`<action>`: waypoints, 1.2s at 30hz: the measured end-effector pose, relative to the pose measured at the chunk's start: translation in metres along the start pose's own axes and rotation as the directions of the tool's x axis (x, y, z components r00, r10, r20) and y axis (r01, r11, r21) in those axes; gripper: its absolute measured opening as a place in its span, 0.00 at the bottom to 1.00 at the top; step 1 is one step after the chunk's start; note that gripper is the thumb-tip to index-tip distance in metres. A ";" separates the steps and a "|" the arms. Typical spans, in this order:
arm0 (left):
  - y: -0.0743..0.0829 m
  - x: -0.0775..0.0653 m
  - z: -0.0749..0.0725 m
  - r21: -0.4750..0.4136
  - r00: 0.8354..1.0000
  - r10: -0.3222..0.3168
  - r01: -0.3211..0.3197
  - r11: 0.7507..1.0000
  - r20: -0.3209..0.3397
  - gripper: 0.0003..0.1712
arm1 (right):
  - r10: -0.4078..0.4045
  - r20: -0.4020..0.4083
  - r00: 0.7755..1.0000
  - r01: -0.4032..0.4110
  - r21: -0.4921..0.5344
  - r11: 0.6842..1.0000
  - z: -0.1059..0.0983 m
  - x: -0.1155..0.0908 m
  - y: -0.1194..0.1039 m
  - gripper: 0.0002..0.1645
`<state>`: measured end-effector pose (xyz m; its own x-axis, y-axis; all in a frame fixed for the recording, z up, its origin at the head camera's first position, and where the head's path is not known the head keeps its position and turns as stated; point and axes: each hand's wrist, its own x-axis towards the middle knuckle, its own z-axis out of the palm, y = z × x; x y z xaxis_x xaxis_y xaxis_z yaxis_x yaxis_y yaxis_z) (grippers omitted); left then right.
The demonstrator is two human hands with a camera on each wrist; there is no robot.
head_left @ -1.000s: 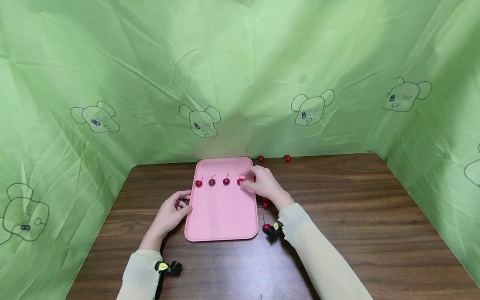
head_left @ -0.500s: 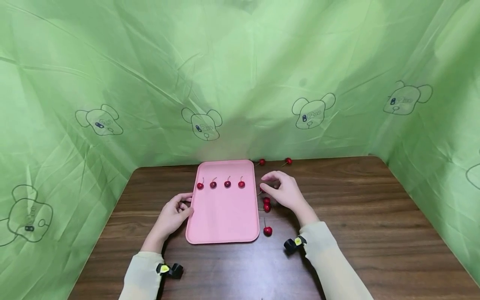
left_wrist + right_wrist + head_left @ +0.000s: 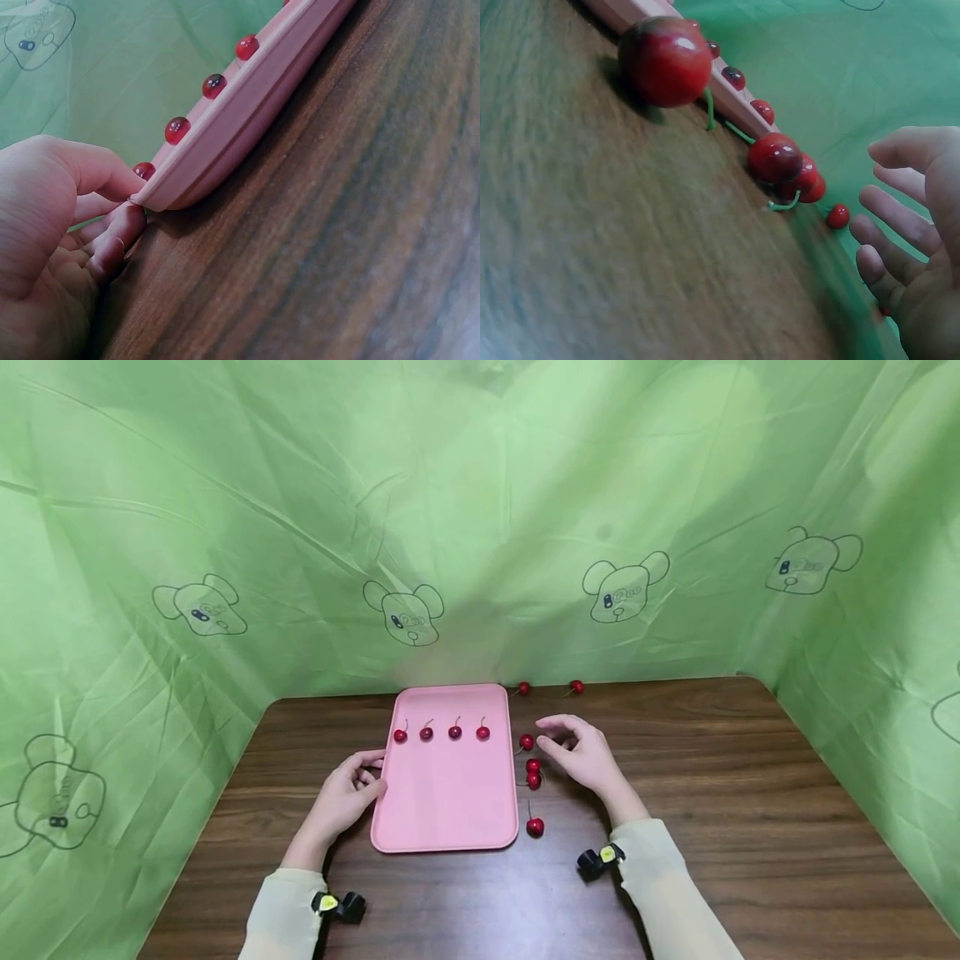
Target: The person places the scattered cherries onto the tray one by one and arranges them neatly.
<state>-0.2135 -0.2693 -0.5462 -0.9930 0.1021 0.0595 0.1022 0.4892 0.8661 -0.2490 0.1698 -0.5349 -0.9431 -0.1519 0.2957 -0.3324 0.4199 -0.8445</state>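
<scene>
A pink tray (image 3: 450,793) lies on the table with a row of several red cherries (image 3: 454,732) across its far part, stems pointing away. At its left edge my left hand (image 3: 345,793) pinches the rim, thumb on top and fingers against the side, as the left wrist view shows. My right hand (image 3: 585,756) hovers off the tray's right side, fingers loosely bent and holding nothing. Closest to it is a loose cherry (image 3: 527,742). Two touching cherries (image 3: 533,774) and a single cherry (image 3: 535,827) lie nearer the front; the right wrist view shows green stems.
Two more cherries, one near the tray's far right corner (image 3: 523,688) and another farther right (image 3: 577,687), lie by the table's back edge. A green cloth (image 3: 495,527) with printed faces encloses the wooden table (image 3: 750,827) at the back and sides.
My right hand has let go of the rightmost cherry in the tray's row and moved right, off the tray. The cherry stays in the row. My left hand keeps its grip on the rim.
</scene>
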 end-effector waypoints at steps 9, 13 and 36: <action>0.001 0.001 -0.001 -0.014 1.000 0.017 -0.017 1.000 -0.012 0.28 | -0.037 0.097 0.995 0.040 -0.023 0.999 0.006 0.004 0.003 0.21; 0.000 0.001 -0.001 -0.001 1.000 0.016 -0.016 1.000 -0.004 0.27 | -0.033 0.127 0.991 0.038 -0.036 0.999 0.007 0.005 0.005 0.21; -0.001 0.000 0.002 -0.011 1.000 0.016 -0.017 1.000 -0.014 0.26 | -0.028 0.153 0.988 0.050 -0.140 0.989 0.013 0.004 0.013 0.17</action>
<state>-0.2136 -0.2680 -0.5483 -0.9919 0.0980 0.0807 0.1181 0.4780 0.8704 -0.2569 0.1633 -0.5503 -0.9216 -0.2989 0.2477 -0.3766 0.5332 -0.7575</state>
